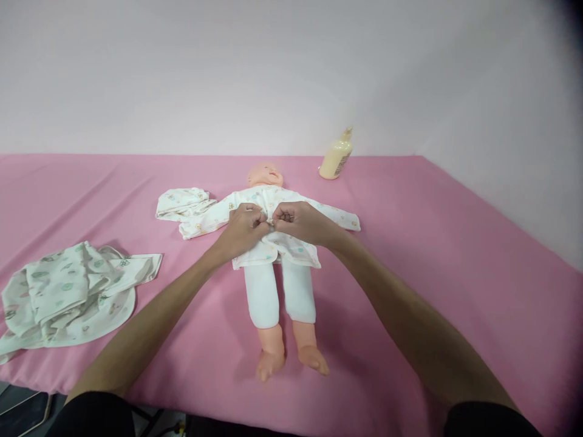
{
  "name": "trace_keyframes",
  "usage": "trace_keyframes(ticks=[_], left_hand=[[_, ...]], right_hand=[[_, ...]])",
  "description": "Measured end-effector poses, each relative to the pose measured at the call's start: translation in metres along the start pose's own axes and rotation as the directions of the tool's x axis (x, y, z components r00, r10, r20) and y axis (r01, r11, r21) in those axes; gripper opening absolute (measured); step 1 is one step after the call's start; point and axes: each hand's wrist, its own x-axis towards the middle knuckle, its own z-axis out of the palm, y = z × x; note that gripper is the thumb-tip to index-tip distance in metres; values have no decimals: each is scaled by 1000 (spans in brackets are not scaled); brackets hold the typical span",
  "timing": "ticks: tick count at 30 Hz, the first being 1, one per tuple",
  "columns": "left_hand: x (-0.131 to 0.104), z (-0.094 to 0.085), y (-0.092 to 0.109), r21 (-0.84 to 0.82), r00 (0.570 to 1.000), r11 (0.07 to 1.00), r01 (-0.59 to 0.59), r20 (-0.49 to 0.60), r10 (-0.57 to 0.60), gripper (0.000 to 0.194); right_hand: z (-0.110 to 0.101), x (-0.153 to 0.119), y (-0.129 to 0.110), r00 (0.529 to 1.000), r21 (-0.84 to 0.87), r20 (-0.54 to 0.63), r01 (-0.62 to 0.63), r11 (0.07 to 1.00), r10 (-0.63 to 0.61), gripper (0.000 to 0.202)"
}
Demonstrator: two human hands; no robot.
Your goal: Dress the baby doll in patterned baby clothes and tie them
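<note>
A baby doll (268,355) lies on its back on a pink cover, its head away from me and bare feet toward me. It wears a white printed baby jacket (300,250) and white pants (261,297). Over the doll's belly, my left hand (248,227) and my right hand (296,220) meet at the jacket's front. Both are closed in a pinch on the jacket's front edges. Below my fingers the two front edges part slightly. Whatever small fastening may lie between the fingertips is hidden. The jacket's sleeves stretch out to both sides.
A pale yellow pump bottle (336,159) stands beyond the doll, to the right. A folded printed cloth (182,203) touches the left sleeve. Nearer at left lies a crumpled printed cloth (77,291). The pink cover (410,255) reaches a white wall (204,79) behind.
</note>
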Motion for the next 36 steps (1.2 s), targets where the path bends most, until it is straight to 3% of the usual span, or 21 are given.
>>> trace_keyframes(ticks=[4,11,19,23,28,32,36], left_hand=[[-1,3,1,83,999,996,-34,-16,35,22],[-4,6,2,416,984,902,-114,-74,159,13],[-8,6,4,502,982,860,-87,-103,159,6],[-8,6,5,471,990,879,-76,-69,122,9],[-8,1,13,324,999,945,-33,18,29,13],[-11,-3,20,253,995,967,-29,103,3,15],[-15,-4,22,324,989,942,-85,142,41,17]], right_hand=[[-1,0,1,999,43,4,-45,998,45,7],[-3,1,1,993,89,28,-121,989,119,7],[-8,-2,-3,991,59,25,-132,989,131,15],[-5,-3,-5,997,-80,-14,-72,994,71,13],[-1,-5,-11,999,-249,24,27,968,-22,17],[-1,-7,-12,999,-226,46,-18,974,29,17],[-6,-7,-9,999,-168,37,-21,986,28,9]])
